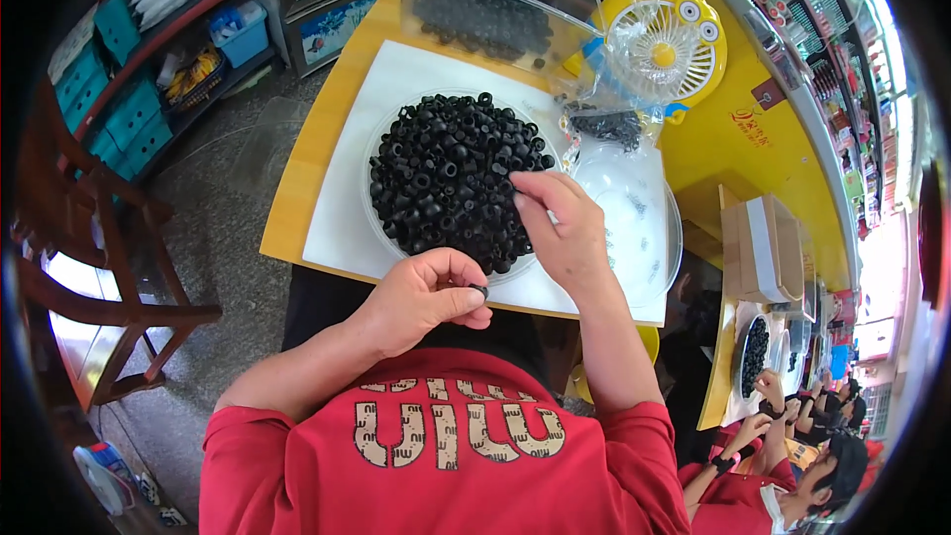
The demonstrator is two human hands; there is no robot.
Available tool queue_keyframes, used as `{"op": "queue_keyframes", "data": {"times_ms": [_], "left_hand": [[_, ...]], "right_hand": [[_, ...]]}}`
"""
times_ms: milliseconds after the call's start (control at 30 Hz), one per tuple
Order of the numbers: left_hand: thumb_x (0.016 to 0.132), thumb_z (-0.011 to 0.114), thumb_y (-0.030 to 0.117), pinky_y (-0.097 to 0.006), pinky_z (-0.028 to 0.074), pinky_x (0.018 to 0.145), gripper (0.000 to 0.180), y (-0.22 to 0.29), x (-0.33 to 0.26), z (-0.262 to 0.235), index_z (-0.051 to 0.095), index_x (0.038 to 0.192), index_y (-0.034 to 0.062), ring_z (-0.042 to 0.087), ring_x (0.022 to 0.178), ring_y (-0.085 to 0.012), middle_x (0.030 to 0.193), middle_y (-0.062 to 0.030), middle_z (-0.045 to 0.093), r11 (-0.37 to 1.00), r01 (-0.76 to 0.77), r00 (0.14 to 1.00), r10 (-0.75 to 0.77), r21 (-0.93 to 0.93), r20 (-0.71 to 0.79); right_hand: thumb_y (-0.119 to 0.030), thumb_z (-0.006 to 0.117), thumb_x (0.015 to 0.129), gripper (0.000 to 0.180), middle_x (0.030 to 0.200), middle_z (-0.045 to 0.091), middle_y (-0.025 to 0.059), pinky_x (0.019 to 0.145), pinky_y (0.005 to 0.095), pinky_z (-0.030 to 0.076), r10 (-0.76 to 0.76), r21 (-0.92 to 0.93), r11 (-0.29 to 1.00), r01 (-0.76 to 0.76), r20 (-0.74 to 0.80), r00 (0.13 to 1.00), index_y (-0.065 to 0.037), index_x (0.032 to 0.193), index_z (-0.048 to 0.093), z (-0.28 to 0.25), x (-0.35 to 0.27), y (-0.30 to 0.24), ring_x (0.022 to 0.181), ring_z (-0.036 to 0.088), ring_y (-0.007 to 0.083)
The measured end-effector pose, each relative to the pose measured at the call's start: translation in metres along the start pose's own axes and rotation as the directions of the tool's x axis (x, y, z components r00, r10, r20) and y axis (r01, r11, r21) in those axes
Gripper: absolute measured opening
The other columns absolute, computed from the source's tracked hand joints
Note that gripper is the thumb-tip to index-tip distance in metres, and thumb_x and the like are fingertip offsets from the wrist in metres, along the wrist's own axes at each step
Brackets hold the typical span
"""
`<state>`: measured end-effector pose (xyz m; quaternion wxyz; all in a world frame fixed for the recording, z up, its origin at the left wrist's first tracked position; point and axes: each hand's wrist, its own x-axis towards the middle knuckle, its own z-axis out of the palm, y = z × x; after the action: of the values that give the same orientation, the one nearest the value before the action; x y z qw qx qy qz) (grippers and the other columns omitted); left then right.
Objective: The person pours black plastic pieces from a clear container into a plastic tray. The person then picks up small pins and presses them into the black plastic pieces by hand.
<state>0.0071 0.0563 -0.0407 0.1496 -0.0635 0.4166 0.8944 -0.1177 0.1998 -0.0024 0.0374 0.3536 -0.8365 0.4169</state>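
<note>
A heap of small black plastic rings (pixel 446 173) fills a clear round tray (pixel 369 208) in front of me. Near the tray's front edge, my left hand (pixel 426 305) pinches one black ring (pixel 479 290) between thumb and fingers. At the right side of the heap is my right hand (pixel 567 228), its thumb and forefinger drawn together against the rings. Whatever lies between those fingertips is hidden. A white sheet (pixel 342 163) lies under the tray on the wooden table (pixel 294 208).
Behind the tray stands a clear bin (pixel 495 15) of black pieces. A yellow fan (pixel 708 59), a plastic bag of black pieces (pixel 606 127) and a clear round dish (pixel 634 228) are to the right. A wooden chair (pixel 109 277) stands left; other people (pixel 753 476) sit at lower right.
</note>
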Motion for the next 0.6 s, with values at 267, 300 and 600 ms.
{"op": "queue_keyframes", "data": {"times_ms": [267, 300, 600], "left_hand": [[0.084, 0.054, 0.003, -0.026, 0.051, 0.072, 0.011, 0.004, -0.002, -0.010, 0.052, 0.094, 0.0013, 0.061, 0.077, -0.0139, 0.084, -0.0061, 0.058, 1.000, -0.025, 1.000, 0.025, 0.012, 0.000], [0.083, 0.054, 0.003, -0.026, 0.051, 0.073, 0.012, 0.004, -0.002, -0.010, 0.052, 0.095, 0.0012, 0.061, 0.078, -0.0136, 0.084, -0.0058, 0.058, 0.999, -0.033, 0.999, 0.033, 0.022, -0.001], [0.081, 0.051, -0.002, -0.029, 0.051, 0.074, 0.020, 0.007, 0.002, -0.007, 0.050, 0.101, 0.0006, 0.059, 0.080, -0.0147, 0.090, -0.0077, 0.056, 0.996, -0.082, 0.996, 0.081, -0.023, -0.038]], "right_hand": [[-0.006, 0.060, 0.073, 0.018, 0.086, 0.059, 0.0115, 0.066, 0.0317, 0.047, -0.116, -0.479, 0.861, 0.168, 0.137, 0.984, -0.006, 0.091, 0.061, 0.019, 0.029, 0.000, 0.075, 0.058, 0.0276], [-0.006, 0.060, 0.073, 0.018, 0.086, 0.059, 0.0117, 0.066, 0.0321, 0.047, -0.104, -0.495, 0.853, 0.167, 0.153, 0.983, -0.007, 0.091, 0.061, 0.018, 0.029, 0.001, 0.076, 0.058, 0.0283], [0.003, 0.059, 0.076, 0.015, 0.082, 0.059, 0.0000, 0.067, 0.0188, 0.043, 0.220, 0.512, 0.781, -0.357, 0.309, 0.925, -0.002, 0.091, 0.061, -0.014, -0.004, -0.004, 0.077, 0.053, 0.0047]]}}
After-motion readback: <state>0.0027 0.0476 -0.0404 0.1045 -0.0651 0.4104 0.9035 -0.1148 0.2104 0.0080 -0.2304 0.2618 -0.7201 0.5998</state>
